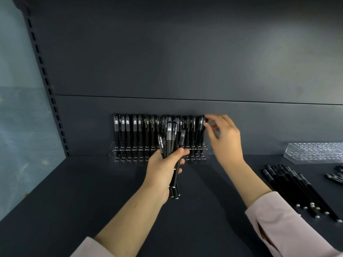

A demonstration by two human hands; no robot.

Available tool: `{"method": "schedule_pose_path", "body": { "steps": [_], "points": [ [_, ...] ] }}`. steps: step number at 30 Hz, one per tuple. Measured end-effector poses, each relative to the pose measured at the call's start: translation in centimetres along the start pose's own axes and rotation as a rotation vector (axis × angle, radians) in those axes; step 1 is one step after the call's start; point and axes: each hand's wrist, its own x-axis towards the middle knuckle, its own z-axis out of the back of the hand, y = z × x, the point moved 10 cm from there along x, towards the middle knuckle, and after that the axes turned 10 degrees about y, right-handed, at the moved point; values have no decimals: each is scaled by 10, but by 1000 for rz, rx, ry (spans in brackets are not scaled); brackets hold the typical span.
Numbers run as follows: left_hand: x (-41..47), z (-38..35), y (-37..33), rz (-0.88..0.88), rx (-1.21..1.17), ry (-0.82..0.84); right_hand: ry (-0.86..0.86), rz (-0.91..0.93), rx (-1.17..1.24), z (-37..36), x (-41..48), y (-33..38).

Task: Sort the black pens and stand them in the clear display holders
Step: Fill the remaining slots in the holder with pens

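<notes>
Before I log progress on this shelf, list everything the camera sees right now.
filled holder: one, clear, back centre of the shelf
standing pens: a packed row, too overlapped to count, black, upright in the filled holder
pen bundle: several, black, gripped in front of the filled holder
loose pens: about eight, black, lying side by side on the shelf at right
edge pens: a few, black, cut off at the right edge
second holder: one, clear, back right, no pens visible in it
shelf: one, dark grey, under everything
left hand: grips the pen bundle
right hand: fingertips at the top of the rightmost standing pen, grip blurred
</notes>
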Motion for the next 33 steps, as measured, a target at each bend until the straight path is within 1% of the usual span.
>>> {"method": "schedule_pose_path", "body": {
  "steps": [2,5,10,11,14,16,20,22,24,25,26,28,29,30,31,33],
  "points": [
    [0,-1,0,-4,-12,3,77,-7,9,-10,1,-4],
    [0,-3,-2,-10,-20,11,142,-54,66,-18,3,-12],
    [0,-2,0,-10,-39,-11,288,-247,174,-35,-1,-31],
    [0,-1,1,-7,-44,-23,296,-255,180,-35,-2,-30],
    [0,1,1,-1,-63,-37,222,-233,224,-23,0,-18],
    [0,-1,-1,-10,-70,-24,235,-264,341,-21,1,-9],
    [-1,-6,-2,-22,-82,2,470,-362,674,-47,-10,11],
    [-1,-6,-3,-31,-77,5,479,-411,772,-52,-14,12],
    [-1,-3,-3,-35,-61,-12,424,-446,787,-48,-12,6],
    [-1,-1,-2,-33,-55,-30,360,-461,787,-41,-10,1],
    [-1,2,-1,-29,-55,-48,259,-471,791,-31,-7,-6],
    [0,5,1,-10,-50,-63,-16,-467,791,-1,-6,-23],
    [0,6,2,1,-47,-65,-151,-444,744,17,-7,-28],
    [0,7,3,8,-49,-69,-250,-412,663,33,-9,-30],
    [0,8,3,8,-55,-71,-308,-376,579,46,-10,-29],
    [0,7,2,1,-57,-65,-327,-321,454,56,-12,-25]
  ]
}}
